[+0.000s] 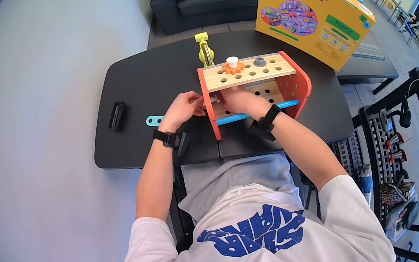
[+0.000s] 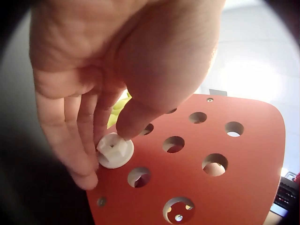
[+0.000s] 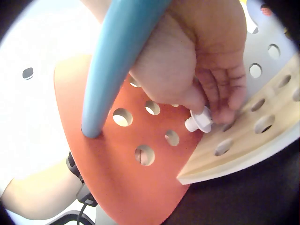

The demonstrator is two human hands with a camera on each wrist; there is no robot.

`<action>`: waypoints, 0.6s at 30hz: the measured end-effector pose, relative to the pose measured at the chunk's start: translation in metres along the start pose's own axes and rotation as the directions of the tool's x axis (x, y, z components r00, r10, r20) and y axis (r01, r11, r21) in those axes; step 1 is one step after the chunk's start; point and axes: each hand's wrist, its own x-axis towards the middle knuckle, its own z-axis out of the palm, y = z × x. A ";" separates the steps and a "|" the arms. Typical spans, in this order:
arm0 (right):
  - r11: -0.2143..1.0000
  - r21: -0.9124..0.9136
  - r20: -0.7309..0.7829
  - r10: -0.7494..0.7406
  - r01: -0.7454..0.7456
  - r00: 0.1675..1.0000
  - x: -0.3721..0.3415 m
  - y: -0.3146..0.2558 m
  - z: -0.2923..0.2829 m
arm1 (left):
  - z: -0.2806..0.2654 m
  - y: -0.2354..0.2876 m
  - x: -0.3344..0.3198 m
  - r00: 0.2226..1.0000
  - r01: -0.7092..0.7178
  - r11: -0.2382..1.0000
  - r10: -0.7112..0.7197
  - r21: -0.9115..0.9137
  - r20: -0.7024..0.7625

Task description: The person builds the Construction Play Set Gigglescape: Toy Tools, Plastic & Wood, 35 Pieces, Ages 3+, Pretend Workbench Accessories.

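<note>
A wooden toy bench with red side panels (image 1: 211, 117) stands on the black table. Outside its left panel, my left hand (image 1: 184, 108) holds a white flanged piece (image 2: 114, 151) between thumb and fingers, against the red face (image 2: 243, 187). From inside the bench, my right hand (image 1: 240, 99) pinches a white threaded piece (image 3: 202, 121), its short shaft turned towards the red panel (image 3: 140, 187). Whether that shaft sits in a hole, I cannot tell. On the bench top are an orange gear (image 1: 233, 68) with a white cap and a grey piece (image 1: 259, 62).
A lime-green toy piece (image 1: 205, 51) stands behind the bench's left end. Left of my left hand lie a teal strip with holes (image 1: 154, 121) and a black object (image 1: 117, 116). A yellow box (image 1: 311, 13) stands at the back right. The bench has a blue front bar (image 1: 235, 118).
</note>
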 end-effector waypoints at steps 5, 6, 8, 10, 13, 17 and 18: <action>0.997 0.046 0.084 0.065 -0.069 0.994 0.000 -0.008 -0.007 | 0.002 0.003 -0.005 0.994 -0.099 0.995 0.100 0.015 -0.033; 0.996 0.046 0.083 0.066 -0.070 0.994 0.001 -0.009 -0.009 | 0.002 0.004 -0.006 0.989 -0.138 0.990 0.139 0.010 -0.049; 0.983 0.062 0.233 0.153 -0.171 0.960 0.002 -0.011 -0.015 | 0.003 0.003 -0.005 0.987 -0.152 0.988 0.153 0.017 -0.053; 0.977 0.077 0.228 0.175 -0.198 0.958 0.001 -0.014 -0.016 | 0.003 0.002 -0.004 0.984 -0.167 0.986 0.168 0.024 -0.059; 0.973 0.099 0.200 0.187 -0.210 0.962 0.002 -0.010 -0.011 | 0.003 0.004 -0.004 0.985 -0.150 0.988 0.153 0.046 -0.084; 0.985 0.108 0.117 0.120 -0.133 0.986 0.001 -0.008 -0.009 | 0.004 -0.001 -0.002 0.980 -0.137 0.989 0.142 0.049 -0.136; 0.985 0.108 0.117 0.121 -0.134 0.986 0.001 -0.008 -0.009 | 0.005 -0.002 -0.001 0.979 -0.124 0.991 0.130 0.050 -0.155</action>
